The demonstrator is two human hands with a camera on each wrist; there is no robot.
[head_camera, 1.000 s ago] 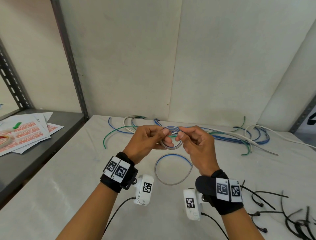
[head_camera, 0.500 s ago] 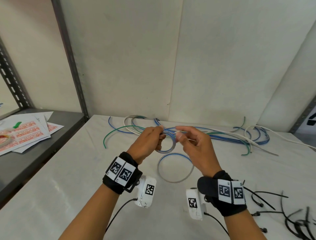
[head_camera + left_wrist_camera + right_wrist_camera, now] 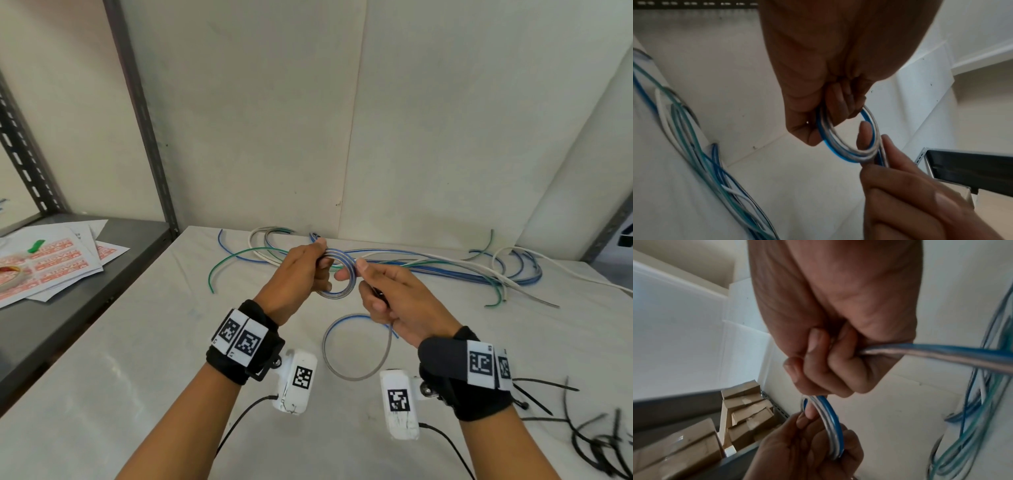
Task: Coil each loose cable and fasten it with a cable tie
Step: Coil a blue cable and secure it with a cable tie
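Both forearms reach forward, wrists close together. The left hand (image 3: 301,274) curls its fingers round a small blue-and-white coiled cable (image 3: 337,274); the right hand (image 3: 400,301) pinches the same coil's far side.

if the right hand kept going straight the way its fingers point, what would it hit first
Most likely the coil held in the left hand: the right hand points up-left at it and already touches its near edge. Beyond that lies the left hand's fingers, though depth is unclear.

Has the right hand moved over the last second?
Yes. The right hand has drawn back toward the person, away from the loose cables by the wall.
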